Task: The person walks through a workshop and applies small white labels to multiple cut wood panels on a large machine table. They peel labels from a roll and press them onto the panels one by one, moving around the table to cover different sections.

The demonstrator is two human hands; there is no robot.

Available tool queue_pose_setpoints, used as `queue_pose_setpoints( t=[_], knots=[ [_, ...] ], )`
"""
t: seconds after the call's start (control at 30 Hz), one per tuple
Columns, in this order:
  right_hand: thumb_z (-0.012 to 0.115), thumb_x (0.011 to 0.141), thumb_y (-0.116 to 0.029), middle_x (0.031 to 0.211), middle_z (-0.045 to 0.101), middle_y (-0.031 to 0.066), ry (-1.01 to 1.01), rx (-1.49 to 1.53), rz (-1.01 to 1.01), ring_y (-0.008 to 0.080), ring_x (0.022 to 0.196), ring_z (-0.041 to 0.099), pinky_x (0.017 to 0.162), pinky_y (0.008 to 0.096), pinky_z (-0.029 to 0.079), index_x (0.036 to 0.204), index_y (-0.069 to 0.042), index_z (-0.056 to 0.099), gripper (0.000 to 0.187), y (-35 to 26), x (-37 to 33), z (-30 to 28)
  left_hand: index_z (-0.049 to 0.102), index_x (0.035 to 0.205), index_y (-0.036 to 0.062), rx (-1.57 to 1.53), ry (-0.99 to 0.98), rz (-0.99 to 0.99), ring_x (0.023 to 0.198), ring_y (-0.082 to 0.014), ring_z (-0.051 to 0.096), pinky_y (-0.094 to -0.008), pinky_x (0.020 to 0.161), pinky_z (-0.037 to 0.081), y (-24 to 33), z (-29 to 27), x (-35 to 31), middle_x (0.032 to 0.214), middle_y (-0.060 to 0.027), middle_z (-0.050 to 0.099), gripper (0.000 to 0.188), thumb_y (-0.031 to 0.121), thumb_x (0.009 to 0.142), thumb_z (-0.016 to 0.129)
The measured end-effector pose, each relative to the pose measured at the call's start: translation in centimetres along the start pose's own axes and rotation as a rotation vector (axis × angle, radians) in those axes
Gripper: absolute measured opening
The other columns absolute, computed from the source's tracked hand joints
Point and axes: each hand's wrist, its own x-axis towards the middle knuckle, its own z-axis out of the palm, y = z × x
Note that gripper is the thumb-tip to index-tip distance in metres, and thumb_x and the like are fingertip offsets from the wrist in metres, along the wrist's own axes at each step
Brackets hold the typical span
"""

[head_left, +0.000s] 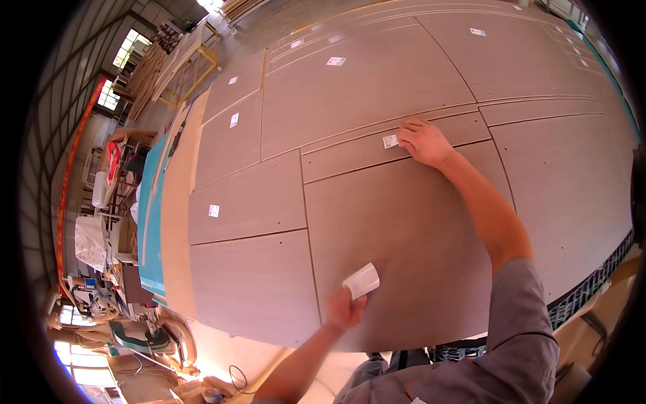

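Note:
My left hand [344,311] is closed around the lower end of a white roll of labels [364,280], low over the large near panel [404,222]. Further off, my right hand [425,141] reaches across to a narrow strip of panel [343,156]. Its fingers are curled together at the right edge of a small white printed label [390,141]. That label lies against the strip, and the fingertips are partly hidden behind the hand. Brown-grey cut panels with small drilled holes lie edge to edge around both hands.
Other panels carry labels, such as one label [214,211] at left. A teal strip [153,209] and bare board edge [178,215] border the left side. Beyond stand a yellow-legged stand [192,81] and a cluttered workbench [121,236]. Black slatted edging [592,276] runs along the near right.

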Motion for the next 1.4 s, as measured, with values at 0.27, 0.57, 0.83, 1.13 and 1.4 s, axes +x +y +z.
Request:
queue_pose_setpoints(
  t=[0.27, 0.57, 0.83, 1.13, 1.4],
  knots=[
    [0.067, 0.082, -0.03, 0.123, 0.06, 0.0101, -0.164, -0.084, 0.068, 0.0298, 0.124, 0.05, 0.11, 0.0453, 0.035, 0.116, -0.007, 0.06, 0.041, -2.3, -2.4, -0.8, 0.064, 0.106, 0.0052, 0.023, 0.031, -0.01, 0.063, -0.0342, 0.059, -0.0421, 0.053, 0.047, -1.0, 1.0, -0.5, 0.081, -0.0146, 0.061, 0.027, 0.015, 0.08, 0.065],
    [0.064, 0.075, -0.012, 0.097, 0.064, 0.0012, 0.161, -0.195, 0.079, 0.0228, 0.099, 0.059, 0.085, 0.0369, 0.048, 0.085, -0.011, 0.063, 0.01, -1.6, 0.8, 0.4, 0.064, 0.11, 0.002, -0.033, 0.059, -0.009, 0.062, -0.0246, 0.055, -0.0334, 0.054, 0.043, 0.6, -0.1, 0.4, 0.082, -0.0123, 0.061, 0.029, 0.018, 0.086, 0.06],
    [0.062, 0.077, -0.01, 0.097, 0.066, -0.0004, -0.062, -0.091, 0.001, 0.0194, 0.103, 0.06, 0.097, 0.0382, 0.045, 0.084, -0.01, 0.065, 0.008, 0.2, -0.8, 0.3, 0.063, 0.112, 0.001, -0.043, 0.092, 0.027, 0.056, -0.0151, 0.048, -0.0274, 0.05, 0.038, 0.0, 0.4, 0.3, 0.08, -0.0089, 0.059, 0.03, 0.019, 0.089, 0.059],
    [0.063, 0.086, -0.042, 0.147, 0.04, 0.0095, -0.317, -0.081, 0.173, 0.0253, 0.14, 0.031, 0.117, 0.0438, 0.023, 0.136, -0.006, 0.047, 0.063, -4.8, -2.1, -0.4, 0.062, 0.112, 0.0009, -0.046, 0.061, 0.013, 0.056, -0.0157, 0.049, -0.0274, 0.051, 0.038, 0.8, -0.2, 0.9, 0.084, -0.009, 0.062, 0.029, 0.017, 0.089, 0.057],
    [0.051, 0.093, -0.05, 0.155, 0.029, 0.0091, -0.42, -0.166, 0.337, 0.0255, 0.144, 0.024, 0.118, 0.0387, 0.021, 0.145, -0.005, 0.036, 0.071, -5.3, -4.1, -2.1, 0.061, 0.107, 0.0023, -0.121, 0.066, -0.093, 0.067, -0.0326, 0.062, -0.0381, 0.057, 0.048, 2.2, -1.0, 1.1, 0.086, -0.0172, 0.062, 0.024, 0.013, 0.086, 0.062]
  ],
)
